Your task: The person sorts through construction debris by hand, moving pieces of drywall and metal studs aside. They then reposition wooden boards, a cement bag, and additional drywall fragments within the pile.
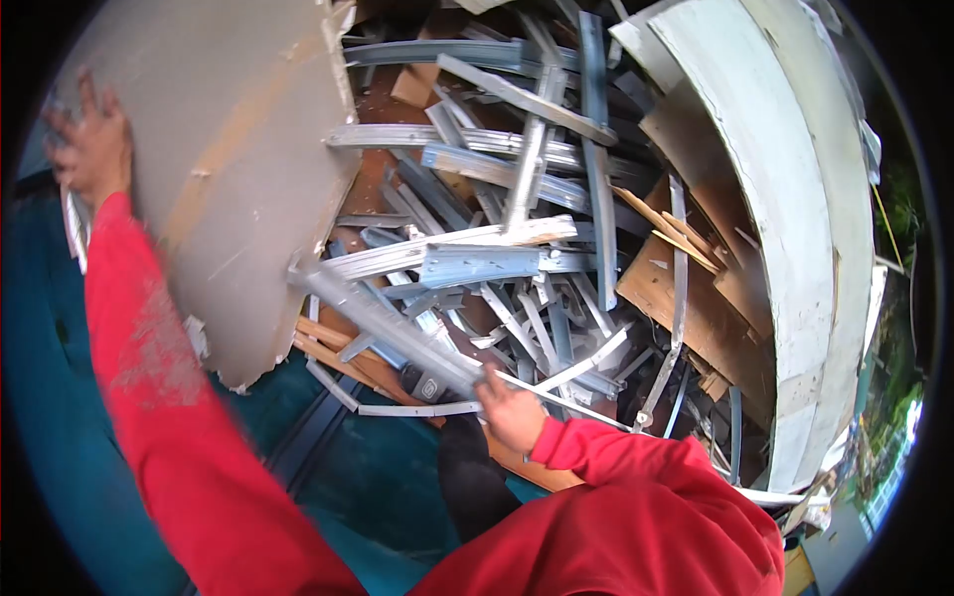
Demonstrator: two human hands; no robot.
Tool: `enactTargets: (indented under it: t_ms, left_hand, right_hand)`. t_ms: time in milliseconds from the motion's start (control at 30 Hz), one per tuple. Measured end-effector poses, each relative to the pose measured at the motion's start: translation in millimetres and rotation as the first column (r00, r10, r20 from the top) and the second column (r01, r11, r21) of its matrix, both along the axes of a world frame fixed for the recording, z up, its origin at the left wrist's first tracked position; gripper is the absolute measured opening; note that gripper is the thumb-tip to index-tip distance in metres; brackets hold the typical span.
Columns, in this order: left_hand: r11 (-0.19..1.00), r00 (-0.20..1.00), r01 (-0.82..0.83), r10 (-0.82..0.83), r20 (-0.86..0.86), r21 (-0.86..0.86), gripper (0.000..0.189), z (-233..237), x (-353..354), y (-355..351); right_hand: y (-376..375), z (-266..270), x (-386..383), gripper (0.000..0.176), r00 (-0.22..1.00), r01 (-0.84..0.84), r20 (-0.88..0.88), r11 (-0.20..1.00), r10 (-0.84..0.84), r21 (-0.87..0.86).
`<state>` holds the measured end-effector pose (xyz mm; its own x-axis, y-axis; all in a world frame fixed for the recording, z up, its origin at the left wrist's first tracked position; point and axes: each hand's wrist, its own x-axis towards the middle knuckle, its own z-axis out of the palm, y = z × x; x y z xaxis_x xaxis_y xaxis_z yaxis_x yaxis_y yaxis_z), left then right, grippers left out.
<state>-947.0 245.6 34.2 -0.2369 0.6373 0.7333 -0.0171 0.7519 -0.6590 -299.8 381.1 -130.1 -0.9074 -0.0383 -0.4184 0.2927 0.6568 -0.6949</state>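
My left hand (94,147) lies against the left side of a large grey-beige board (234,129), its fingers spread and a little blurred. The board has a ragged, broken edge and a faint orange-brown streak. My right hand (512,409) is closed round the near end of a metal stud (393,328), which slants up and left toward the board's lower edge and is smeared by motion. Under and beyond it lies a jumbled heap of metal profiles (479,262), some bent. My right fingertips are partly hidden.
Broken brown wood panels (696,318) and splintered strips lie right of the heap. Long white boards (795,199) stand along the right side. My shoe (429,385) is by the metal pieces, on a teal floor (373,462). Greenery shows at the far right.
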Motion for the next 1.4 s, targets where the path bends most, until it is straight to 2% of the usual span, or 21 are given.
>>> enactTargets:
  t_ms: [100, 233, 333, 433, 533, 567, 600, 633, 667, 700, 800, 833, 933, 1000, 1067, 1100, 1133, 1200, 1267, 1300, 1400]
  left_hand:
    - [0.996, 0.997, 0.039, -0.043, 0.058, 0.076, 0.055, -2.7, -6.4, -4.1]
    - [0.990, 0.991, 0.009, -0.027, 0.128, 0.141, 0.054, -2.3, 1.9, -1.1]
    - [0.992, 0.994, 0.017, -0.031, 0.108, 0.123, 0.056, 0.8, 7.0, 0.5]
    - [0.999, 1.000, -0.001, 0.000, 0.028, 0.033, 0.056, 4.2, -6.2, -6.2]
    - [0.998, 0.998, -0.019, 0.016, -0.054, -0.065, 0.054, 7.9, -27.2, -23.5]
    - [0.995, 0.997, -0.067, 0.065, -0.039, -0.068, 0.054, 8.1, -27.2, -23.2]
    - [0.991, 0.993, -0.115, 0.114, -0.025, -0.073, 0.053, 8.5, -27.0, -22.6]
    - [0.976, 0.977, -0.210, 0.212, 0.030, -0.056, 0.053, 7.5, -22.5, -20.1]
    - [0.970, 0.970, -0.236, 0.239, 0.037, -0.060, 0.053, 9.0, -23.7, -21.0]
    - [0.963, 0.963, -0.262, 0.265, 0.044, -0.063, 0.053, 10.5, -24.5, -21.4]
    - [0.981, 0.986, -0.168, 0.169, 0.008, -0.101, 0.052, 12.1, -29.4, -25.0]
    - [0.983, 0.986, -0.158, 0.162, 0.037, -0.090, 0.051, 12.8, -13.6, -15.1]
    - [0.995, 0.996, 0.011, -0.002, 0.090, -0.097, 0.049, 17.8, -10.6, -12.0]
    - [0.990, 0.989, 0.095, -0.082, 0.125, -0.104, 0.049, 20.9, -17.0, -13.2]
    - [0.989, 0.981, 0.109, -0.091, 0.173, -0.099, 0.049, 22.0, -17.8, -15.3]
    - [0.995, 0.979, 0.076, -0.062, 0.192, -0.068, 0.050, 19.2, -12.6, -14.0]
    - [0.998, 0.977, 0.044, -0.035, 0.209, -0.038, 0.050, 17.4, -2.1, -8.4]
    - [0.999, 0.976, -0.019, 0.029, 0.215, -0.050, 0.051, 19.2, 13.1, 3.7]
    - [0.989, 0.975, -0.100, 0.119, 0.185, -0.107, 0.053, 20.8, 28.6, 14.3]
    - [0.970, 0.948, -0.230, 0.242, 0.206, -0.078, 0.054, 20.9, 35.5, 26.5]
    - [0.808, 0.755, -0.586, 0.569, 0.326, -0.054, 0.056, 31.9, 82.9, 97.2]
  right_hand:
    - [-29.7, -0.6, -5.7, 0.042, 0.960, 0.060, -0.271, 0.998, -0.063, -0.018]
    - [-26.8, -34.2, -38.6, 0.033, 0.980, 0.074, -0.192, 0.996, -0.061, 0.059]
    - [-19.9, -119.1, -58.8, 0.036, 0.941, 0.152, -0.328, 0.970, -0.083, 0.190]
    - [4.9, -133.0, -58.2, 0.033, 0.917, 0.129, -0.394, 0.979, -0.058, 0.156]
    - [32.3, -129.8, -44.0, 0.028, 0.942, 0.275, -0.209, 0.961, -0.263, 0.033]
    - [41.3, -134.9, -36.4, 0.033, 0.880, 0.424, -0.226, 0.906, -0.417, -0.019]
    - [47.3, -141.0, -31.2, 0.041, 0.815, 0.555, -0.210, 0.831, -0.541, 0.014]
    - [57.0, -143.0, -30.2, 0.048, 0.792, 0.599, -0.191, 0.799, -0.580, 0.057]
    - [66.6, -145.7, -33.0, 0.054, 0.765, 0.640, -0.175, 0.762, -0.620, 0.099]
    - [70.2, -158.6, -35.2, 0.072, 0.758, 0.634, -0.297, 0.763, -0.581, 0.125]
    - [97.2, -154.9, -72.2, 0.085, 0.862, 0.401, -0.412, 0.895, -0.295, 0.198]
    - [101.5, -173.6, -83.0, 0.089, 0.884, 0.315, -0.423, 0.923, -0.199, 0.223]
    - [100.8, -206.1, -94.3, 0.087, 0.932, 0.218, -0.303, 0.975, -0.199, 0.030]
    - [89.9, -183.7, -98.8, 0.083, 0.899, 0.192, -0.371, 0.971, -0.233, -0.144]
    - [50.2, -149.7, -99.3, 0.085, 0.895, 0.160, -0.362, 0.944, -0.263, -0.289]
    - [31.8, -130.1, -103.7, 0.089, 0.924, 0.114, -0.317, 0.944, -0.216, -0.311]
    - [12.5, -122.6, -108.6, 0.089, 0.909, 0.117, -0.332, 0.920, -0.251, -0.373]
    - [-4.2, -103.4, -125.5, 0.093, 0.968, 0.155, -0.148, 0.946, -0.203, -0.285]
    - [-13.2, -114.6, -136.5, 0.094, 0.952, 0.261, -0.081, 0.920, -0.296, -0.292]
    - [-14.5, -124.3, -139.8, 0.095, 0.941, 0.311, -0.044, 0.906, -0.337, -0.286]
    - [-10.1, -162.9, -131.3, 0.095, 0.967, 0.139, -0.218, 0.990, -0.129, 0.034]
